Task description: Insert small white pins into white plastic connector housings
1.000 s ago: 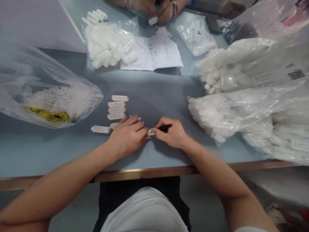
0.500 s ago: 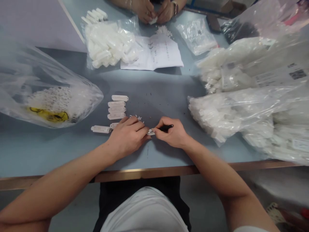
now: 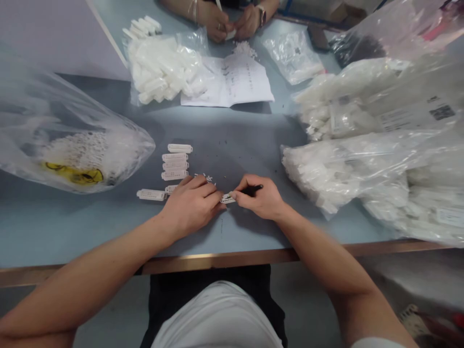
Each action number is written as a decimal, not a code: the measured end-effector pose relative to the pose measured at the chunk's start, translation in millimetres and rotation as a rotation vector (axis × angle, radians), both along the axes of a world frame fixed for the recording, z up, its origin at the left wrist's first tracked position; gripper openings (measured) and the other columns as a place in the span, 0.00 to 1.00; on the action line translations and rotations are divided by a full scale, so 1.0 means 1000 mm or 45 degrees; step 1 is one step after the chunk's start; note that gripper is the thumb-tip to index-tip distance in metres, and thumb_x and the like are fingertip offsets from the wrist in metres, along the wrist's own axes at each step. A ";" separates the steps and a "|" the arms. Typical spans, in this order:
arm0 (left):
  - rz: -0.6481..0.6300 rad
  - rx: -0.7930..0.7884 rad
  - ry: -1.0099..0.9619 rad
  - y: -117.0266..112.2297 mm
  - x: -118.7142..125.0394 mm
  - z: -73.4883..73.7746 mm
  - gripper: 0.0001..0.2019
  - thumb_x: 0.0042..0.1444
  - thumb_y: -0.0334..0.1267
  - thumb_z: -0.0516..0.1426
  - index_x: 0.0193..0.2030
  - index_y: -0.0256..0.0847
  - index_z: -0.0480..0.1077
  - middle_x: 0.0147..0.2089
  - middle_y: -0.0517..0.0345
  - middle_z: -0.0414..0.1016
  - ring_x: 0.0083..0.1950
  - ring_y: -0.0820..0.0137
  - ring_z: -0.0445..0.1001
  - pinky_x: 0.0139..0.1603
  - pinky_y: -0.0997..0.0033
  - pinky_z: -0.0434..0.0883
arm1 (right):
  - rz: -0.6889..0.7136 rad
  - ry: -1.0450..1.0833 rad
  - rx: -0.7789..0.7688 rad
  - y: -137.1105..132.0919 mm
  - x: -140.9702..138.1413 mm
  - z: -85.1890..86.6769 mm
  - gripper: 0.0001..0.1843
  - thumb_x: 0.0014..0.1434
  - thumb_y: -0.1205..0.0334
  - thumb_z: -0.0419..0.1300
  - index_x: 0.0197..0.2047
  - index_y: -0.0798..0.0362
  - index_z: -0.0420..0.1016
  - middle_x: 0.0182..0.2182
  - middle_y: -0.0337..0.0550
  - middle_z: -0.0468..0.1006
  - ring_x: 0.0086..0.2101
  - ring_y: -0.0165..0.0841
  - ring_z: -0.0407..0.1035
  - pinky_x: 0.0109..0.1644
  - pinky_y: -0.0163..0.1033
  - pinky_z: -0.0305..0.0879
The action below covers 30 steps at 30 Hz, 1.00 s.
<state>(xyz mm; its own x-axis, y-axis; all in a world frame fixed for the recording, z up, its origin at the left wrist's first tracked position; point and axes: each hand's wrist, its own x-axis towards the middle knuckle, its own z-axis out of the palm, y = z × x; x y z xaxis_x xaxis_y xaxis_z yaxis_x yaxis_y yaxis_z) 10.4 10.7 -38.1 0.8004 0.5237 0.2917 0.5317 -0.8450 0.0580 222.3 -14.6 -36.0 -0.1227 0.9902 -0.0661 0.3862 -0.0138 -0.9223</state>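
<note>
A blue-grey workbench (image 3: 232, 135) with a brass-coloured front edge carries bulging plastic bags (image 3: 344, 164) of white parts, a printed sheet (image 3: 228, 82) and a co-worker's hands (image 3: 232, 26) at the far side. A small white plastic tag (image 3: 227, 198) lies between the person's hands: the right hand (image 3: 259, 198) grips a black pen (image 3: 252, 190) at it, and the curled left hand (image 3: 192, 205) touches it, though any pinch is hidden

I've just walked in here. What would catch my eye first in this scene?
Bulging clear plastic bags of white plastic pieces crowd the right of the blue-grey table, and another bag lies at left. In the middle, the person's right hand grips a black pen over a small white tag, with the left hand beside a row of similar tags. Another person's hands work at the far edge.
</note>
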 end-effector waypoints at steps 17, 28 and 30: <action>0.004 -0.001 0.011 -0.001 0.000 0.001 0.12 0.64 0.46 0.56 0.36 0.41 0.74 0.32 0.57 0.74 0.41 0.62 0.69 0.39 0.60 0.65 | 0.041 -0.031 0.027 0.000 -0.001 0.001 0.08 0.50 0.61 0.65 0.24 0.53 0.73 0.20 0.33 0.71 0.22 0.24 0.57 0.26 0.32 0.54; 0.011 -0.006 0.004 -0.001 0.001 0.002 0.11 0.63 0.45 0.57 0.33 0.41 0.72 0.31 0.57 0.74 0.41 0.61 0.70 0.39 0.59 0.66 | 0.014 -0.122 0.074 -0.002 -0.007 -0.007 0.08 0.52 0.59 0.64 0.26 0.52 0.72 0.21 0.34 0.72 0.23 0.25 0.60 0.27 0.32 0.55; 0.006 -0.007 0.026 -0.001 0.001 0.002 0.11 0.63 0.45 0.56 0.34 0.41 0.73 0.32 0.57 0.74 0.41 0.62 0.70 0.39 0.60 0.66 | 0.026 -0.123 0.069 -0.002 -0.007 -0.006 0.08 0.52 0.59 0.64 0.26 0.52 0.71 0.21 0.34 0.72 0.23 0.25 0.60 0.27 0.32 0.55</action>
